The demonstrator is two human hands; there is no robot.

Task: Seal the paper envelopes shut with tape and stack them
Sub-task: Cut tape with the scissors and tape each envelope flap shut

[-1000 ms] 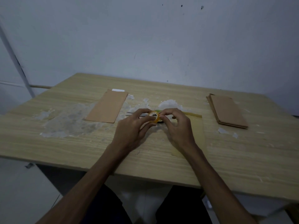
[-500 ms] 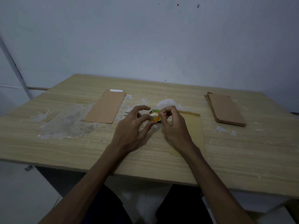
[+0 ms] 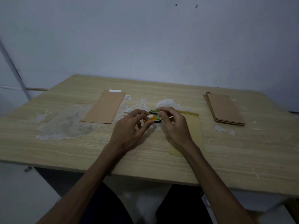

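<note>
My left hand (image 3: 129,130) holds a small orange tape roll (image 3: 148,120) between thumb and fingers, just above the table. My right hand (image 3: 175,126) is close beside it on the right, with thumb and forefinger pinched together at the roll's loose end; the strip itself is too thin to make out. A yellowish envelope (image 3: 193,126) lies flat under my right hand and wrist. One brown envelope (image 3: 104,107) lies to the left. A stack of brown envelopes (image 3: 224,109) sits at the far right.
Scissors with green-and-black handles (image 3: 156,119) lie on the table (image 3: 80,151) behind my fingers, blades pointing left. Torn white paper scraps and a scuffed grey patch (image 3: 68,125) cover the left middle. A wall stands behind the table.
My left hand has drawn the tape roll a little to the left, away from my right fingertips. The right hand stays over the yellowish envelope.
</note>
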